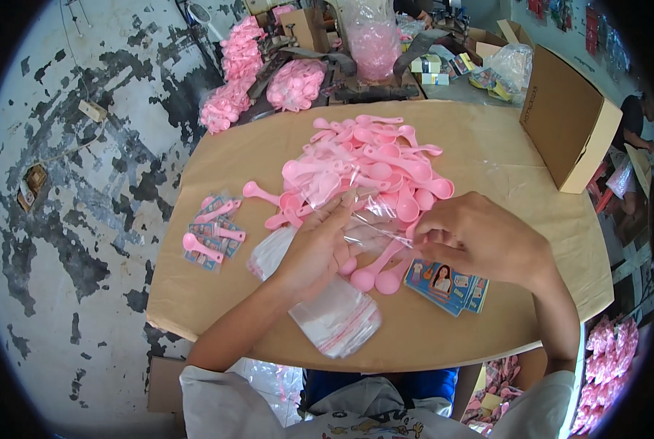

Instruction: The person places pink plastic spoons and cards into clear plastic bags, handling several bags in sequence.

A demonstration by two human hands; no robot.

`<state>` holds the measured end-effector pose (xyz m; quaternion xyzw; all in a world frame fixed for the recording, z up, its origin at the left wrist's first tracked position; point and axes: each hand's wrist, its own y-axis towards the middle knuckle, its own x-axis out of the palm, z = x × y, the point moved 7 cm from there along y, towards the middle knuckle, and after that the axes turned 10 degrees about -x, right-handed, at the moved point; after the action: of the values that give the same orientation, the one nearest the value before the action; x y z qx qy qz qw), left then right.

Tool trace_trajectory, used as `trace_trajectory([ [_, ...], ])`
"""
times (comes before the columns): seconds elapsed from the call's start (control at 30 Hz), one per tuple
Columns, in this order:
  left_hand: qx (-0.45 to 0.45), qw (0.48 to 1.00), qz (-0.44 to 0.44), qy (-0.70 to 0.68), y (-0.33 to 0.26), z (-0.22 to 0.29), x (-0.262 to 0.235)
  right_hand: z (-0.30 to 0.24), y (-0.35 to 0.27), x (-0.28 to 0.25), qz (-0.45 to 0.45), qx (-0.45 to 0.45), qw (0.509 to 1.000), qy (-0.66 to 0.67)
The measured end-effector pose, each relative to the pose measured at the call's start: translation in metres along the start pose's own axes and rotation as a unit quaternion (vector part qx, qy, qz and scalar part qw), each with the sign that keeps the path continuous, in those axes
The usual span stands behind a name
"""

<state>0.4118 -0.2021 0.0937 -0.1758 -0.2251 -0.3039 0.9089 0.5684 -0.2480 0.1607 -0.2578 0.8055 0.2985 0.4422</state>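
A clear plastic bag (pixel 371 233) is stretched between my two hands above the table. My left hand (pixel 319 249) grips its left side, fingers pointing away from me. With curled fingers, my right hand (pixel 469 238) pinches the bag's right edge. Just beyond lies a heap of pink measuring spoons (pixel 371 157), a few of them reaching under my hands. Below my left hand, a stack of clear bags (pixel 338 322) rests on the table. Blue printed cards (pixel 444 287) sit under my right wrist. To the left are several packed bags (pixel 213 233) with cards and pink spoons.
Brown paper covers the table (pixel 224 314). An open cardboard box (pixel 568 121) stands at the far right. Bulk bags of pink spoons (pixel 295 84) and a machine with a plastic-wrapped column (pixel 374 44) are behind the table. Another person (pixel 634 135) sits at the right.
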Motion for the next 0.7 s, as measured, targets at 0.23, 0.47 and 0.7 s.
trace_trajectory([
  [0.23, 0.018, 0.995, 0.056, 0.083, 0.024, -0.005, -0.009, 0.044, -0.042, 0.014, -0.142, 0.113, 0.971, -0.157],
  [0.47, 0.01, 0.997, 0.045, -0.06, 0.012, 0.001, -0.018, 0.07, -0.026, 0.008, -0.128, 0.208, 0.969, 0.046],
  [0.7, 0.074, 0.992, 0.106, 0.008, 0.008, -0.001, -0.041, 0.076, -0.009, 0.021, 0.106, 0.133, 0.962, 0.214],
])
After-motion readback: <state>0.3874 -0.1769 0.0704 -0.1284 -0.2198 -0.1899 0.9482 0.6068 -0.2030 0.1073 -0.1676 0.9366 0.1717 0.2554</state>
